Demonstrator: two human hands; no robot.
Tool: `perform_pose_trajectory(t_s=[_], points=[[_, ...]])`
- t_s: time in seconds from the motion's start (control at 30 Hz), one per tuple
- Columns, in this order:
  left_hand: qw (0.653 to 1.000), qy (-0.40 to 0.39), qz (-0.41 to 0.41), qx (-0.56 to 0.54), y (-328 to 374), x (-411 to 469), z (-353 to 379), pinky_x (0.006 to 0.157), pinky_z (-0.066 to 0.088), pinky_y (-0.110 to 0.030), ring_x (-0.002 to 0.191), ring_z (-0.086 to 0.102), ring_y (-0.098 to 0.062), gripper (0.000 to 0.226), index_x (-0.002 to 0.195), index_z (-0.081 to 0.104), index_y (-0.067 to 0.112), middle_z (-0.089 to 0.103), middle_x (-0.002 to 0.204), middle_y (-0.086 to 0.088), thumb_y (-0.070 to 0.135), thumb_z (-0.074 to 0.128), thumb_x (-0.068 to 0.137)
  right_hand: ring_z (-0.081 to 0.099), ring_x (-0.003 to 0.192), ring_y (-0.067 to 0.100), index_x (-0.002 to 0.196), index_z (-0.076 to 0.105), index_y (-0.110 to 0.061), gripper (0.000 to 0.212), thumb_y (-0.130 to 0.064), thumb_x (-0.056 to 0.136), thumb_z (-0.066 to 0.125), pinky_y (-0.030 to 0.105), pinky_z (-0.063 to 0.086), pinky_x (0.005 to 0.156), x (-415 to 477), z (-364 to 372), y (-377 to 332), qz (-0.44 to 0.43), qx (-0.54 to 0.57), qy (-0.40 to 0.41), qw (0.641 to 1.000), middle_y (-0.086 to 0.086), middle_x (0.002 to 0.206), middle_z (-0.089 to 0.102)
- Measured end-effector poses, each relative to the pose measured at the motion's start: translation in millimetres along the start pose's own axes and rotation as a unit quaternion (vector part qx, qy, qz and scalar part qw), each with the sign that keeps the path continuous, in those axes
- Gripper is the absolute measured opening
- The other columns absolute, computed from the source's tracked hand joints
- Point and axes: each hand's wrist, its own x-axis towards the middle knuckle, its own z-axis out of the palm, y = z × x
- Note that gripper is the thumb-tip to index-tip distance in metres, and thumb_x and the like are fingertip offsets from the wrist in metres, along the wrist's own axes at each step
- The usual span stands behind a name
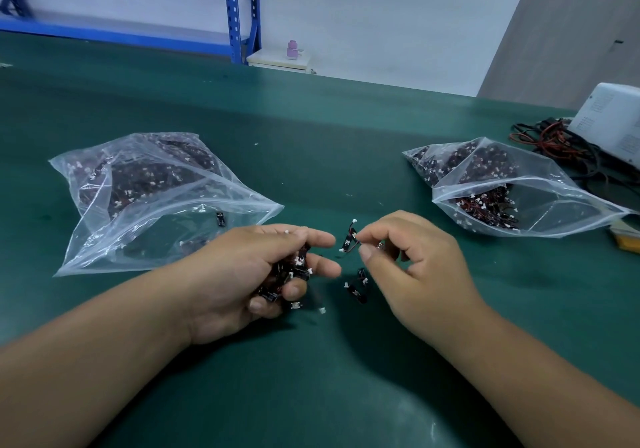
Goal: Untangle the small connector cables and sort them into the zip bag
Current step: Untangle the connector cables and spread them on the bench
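Head view: the left hand (242, 267) grips a bunch of connector cables (291, 274). The right hand (412, 257) pinches one cable (349, 238) above the green table (311, 136), long axis near-vertical. Two zip bags (149, 198) (512, 188) lie open-mouthed toward the person.

Blue shelving (239, 11) (steel) against white wall (381, 15)

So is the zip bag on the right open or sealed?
Open. The right zip bag gapes at the mouth, its two zip strips apart, with connector cables inside.
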Motion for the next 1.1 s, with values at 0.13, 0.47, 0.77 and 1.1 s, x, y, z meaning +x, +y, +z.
perform_pose_trajectory(t_s=[0.13,0.47,0.77,1.1], points=[[1.000,0.005,0.003,-0.011,-0.7,1.3,0.1,0.033,0.020,-0.015,0.048,0.041,-0.010,0.029,0.107,0.070,0.012,0.072,0.088,-0.011,0.028,0.046,0.102,0.055,0.075,0.017,0.085,0.067,-0.016,0.026,-0.041,0.088,0.066,0.039,0.045,0.068,-3.6,2.0,-12.3,-0.076,-0.042,-0.058,0.995,-0.005,0.081,0.061],[0.999,-0.023,0.008,0.027,0.1,-0.7,1.5,0.033,0.023,-0.014,0.050,0.042,-0.010,0.032,0.118,0.058,0.001,0.070,0.091,-0.012,0.025,0.044,0.103,0.057,0.087,0.023,0.118,0.069,-0.020,0.036,-0.020,0.082,0.073,0.044,0.047,0.074,-2.7,11.8,-24.7,-0.100,-0.106,-0.082,0.986,-0.002,0.100,0.058],[0.998,-0.038,0.027,0.041,-0.4,-1.1,0.7,0.036,0.021,-0.016,0.052,0.046,-0.010,0.025,0.089,0.074,0.018,0.065,0.078,-0.002,0.034,0.054,0.092,0.057,0.083,0.030,0.107,0.071,-0.014,0.026,-0.013,0.083,0.062,0.046,0.045,0.071,-2.3,20.6,-29.3,-0.112,-0.138,-0.078,0.981,0.001,0.100,0.063],[1.000,-0.023,0.008,0.017,-1.4,2.8,-3.1,0.036,0.025,-0.016,0.051,0.046,-0.010,0.032,0.108,0.073,0.016,0.051,0.071,0.002,0.035,0.050,0.097,0.057,0.077,0.030,0.091,0.074,-0.015,0.009,-0.013,0.091,0.065,0.045,0.046,0.068,-2.7,22.7,-25.9,-0.125,-0.102,-0.077,0.984,0.003,0.092,0.061]])
